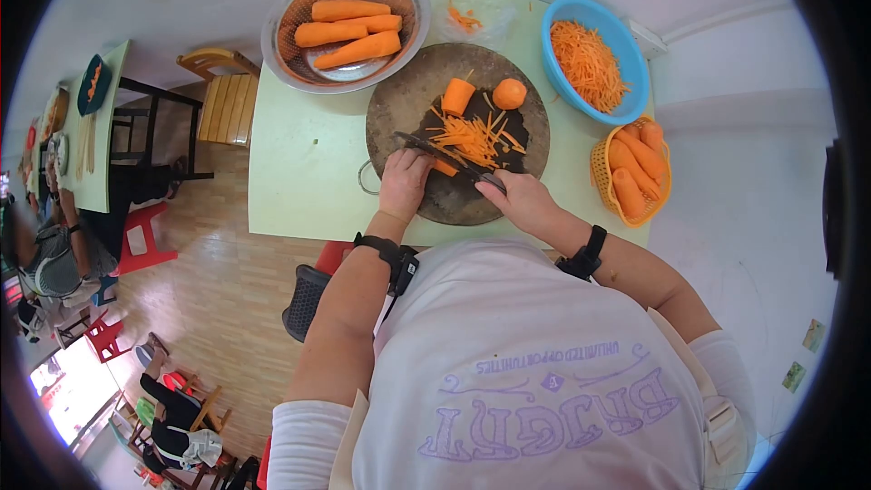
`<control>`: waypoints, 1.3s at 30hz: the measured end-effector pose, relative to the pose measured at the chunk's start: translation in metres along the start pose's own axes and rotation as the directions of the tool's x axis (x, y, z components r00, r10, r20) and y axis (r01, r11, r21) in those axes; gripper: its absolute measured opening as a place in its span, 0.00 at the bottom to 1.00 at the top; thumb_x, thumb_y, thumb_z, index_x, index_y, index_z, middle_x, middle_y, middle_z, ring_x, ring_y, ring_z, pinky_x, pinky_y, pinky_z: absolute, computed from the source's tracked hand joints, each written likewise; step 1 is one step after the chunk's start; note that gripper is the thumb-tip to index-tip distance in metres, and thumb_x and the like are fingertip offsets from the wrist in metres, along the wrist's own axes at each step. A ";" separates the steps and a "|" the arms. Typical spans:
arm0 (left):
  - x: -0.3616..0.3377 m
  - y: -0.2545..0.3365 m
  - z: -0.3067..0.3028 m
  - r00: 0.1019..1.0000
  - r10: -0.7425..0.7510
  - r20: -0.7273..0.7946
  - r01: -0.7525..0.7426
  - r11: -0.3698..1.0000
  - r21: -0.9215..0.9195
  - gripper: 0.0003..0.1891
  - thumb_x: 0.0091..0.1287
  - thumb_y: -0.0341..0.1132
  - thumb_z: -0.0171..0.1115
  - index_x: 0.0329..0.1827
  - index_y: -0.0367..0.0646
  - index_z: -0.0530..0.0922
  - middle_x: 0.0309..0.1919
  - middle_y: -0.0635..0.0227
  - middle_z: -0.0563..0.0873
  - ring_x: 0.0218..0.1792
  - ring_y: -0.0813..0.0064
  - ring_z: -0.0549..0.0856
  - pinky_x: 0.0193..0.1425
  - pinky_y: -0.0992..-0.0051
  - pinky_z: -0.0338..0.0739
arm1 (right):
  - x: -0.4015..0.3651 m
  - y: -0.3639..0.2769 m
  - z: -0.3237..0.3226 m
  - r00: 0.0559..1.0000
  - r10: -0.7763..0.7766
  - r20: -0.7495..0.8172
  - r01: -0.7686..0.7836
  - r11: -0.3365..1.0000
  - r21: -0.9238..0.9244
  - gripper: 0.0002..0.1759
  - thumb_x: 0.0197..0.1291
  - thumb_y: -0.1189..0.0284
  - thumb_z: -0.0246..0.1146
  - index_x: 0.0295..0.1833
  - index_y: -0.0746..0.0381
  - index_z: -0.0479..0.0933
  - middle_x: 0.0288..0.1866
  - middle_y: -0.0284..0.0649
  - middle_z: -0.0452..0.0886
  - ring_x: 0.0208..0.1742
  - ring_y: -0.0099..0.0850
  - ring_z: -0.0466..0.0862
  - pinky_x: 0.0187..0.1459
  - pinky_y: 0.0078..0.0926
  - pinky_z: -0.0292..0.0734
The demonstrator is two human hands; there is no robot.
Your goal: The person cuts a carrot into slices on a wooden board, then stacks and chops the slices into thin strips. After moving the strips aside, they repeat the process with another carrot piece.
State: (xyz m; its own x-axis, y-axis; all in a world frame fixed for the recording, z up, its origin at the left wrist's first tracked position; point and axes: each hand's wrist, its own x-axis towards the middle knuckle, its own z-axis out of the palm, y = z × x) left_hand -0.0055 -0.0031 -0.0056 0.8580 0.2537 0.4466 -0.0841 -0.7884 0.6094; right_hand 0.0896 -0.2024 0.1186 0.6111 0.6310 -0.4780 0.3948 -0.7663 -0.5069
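My right hand [526, 204] is closed around the dark handle of a kitchen knife [442, 151], whose blade points left across a round chopping board [399, 91]. With bent fingers my left hand [406, 183] presses a carrot piece [445, 167] on the board, close beside the blade. The fingers partly hide that piece. Just beyond the blade lies a pile of carrot strips [472, 138]. Two bigger cut carrot chunks, an upright-looking one [457, 97] and a rounded one [510, 93], rest on the far part of the board.
A metal basin [272, 47] with whole carrots stands at the back left. At the right are a blue bowl [638, 63] of shredded carrot and a yellow basket [602, 178] of carrots. A wooden chair [227, 109] is left of the table [299, 191]; other people sit farther off.
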 end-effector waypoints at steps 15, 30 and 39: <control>-0.001 0.001 -0.002 1.000 -0.010 0.007 0.010 1.000 0.001 0.05 0.57 0.27 0.68 0.36 0.44 0.82 0.37 0.67 0.83 0.41 0.62 0.81 0.49 0.65 0.76 | 0.025 0.008 0.014 0.996 -0.073 -0.046 0.075 0.996 0.048 0.29 0.71 0.48 0.54 0.50 0.66 0.80 0.40 0.55 0.85 0.45 0.55 0.84 0.46 0.48 0.78; 0.001 0.000 -0.001 1.000 -0.004 -0.005 0.004 1.000 -0.003 0.05 0.56 0.28 0.69 0.34 0.44 0.82 0.36 0.65 0.83 0.40 0.59 0.81 0.46 0.64 0.77 | 0.004 0.004 -0.001 0.998 -0.056 -0.020 0.058 0.994 0.089 0.27 0.71 0.49 0.55 0.52 0.64 0.80 0.43 0.54 0.85 0.45 0.53 0.84 0.48 0.45 0.78; 0.001 0.001 -0.002 1.000 -0.005 0.003 0.005 1.000 0.000 0.05 0.56 0.27 0.69 0.34 0.44 0.82 0.35 0.65 0.82 0.39 0.59 0.80 0.46 0.64 0.77 | 0.001 -0.001 0.001 0.999 -0.041 -0.028 0.042 0.999 0.026 0.24 0.71 0.52 0.57 0.45 0.65 0.80 0.36 0.52 0.84 0.40 0.52 0.84 0.43 0.44 0.78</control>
State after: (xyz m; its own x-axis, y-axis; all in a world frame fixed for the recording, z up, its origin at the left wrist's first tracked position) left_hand -0.0057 -0.0026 -0.0030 0.8599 0.2557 0.4418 -0.0801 -0.7872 0.6114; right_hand 0.0894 -0.2014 0.1182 0.6131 0.6583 -0.4367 0.4018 -0.7358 -0.5450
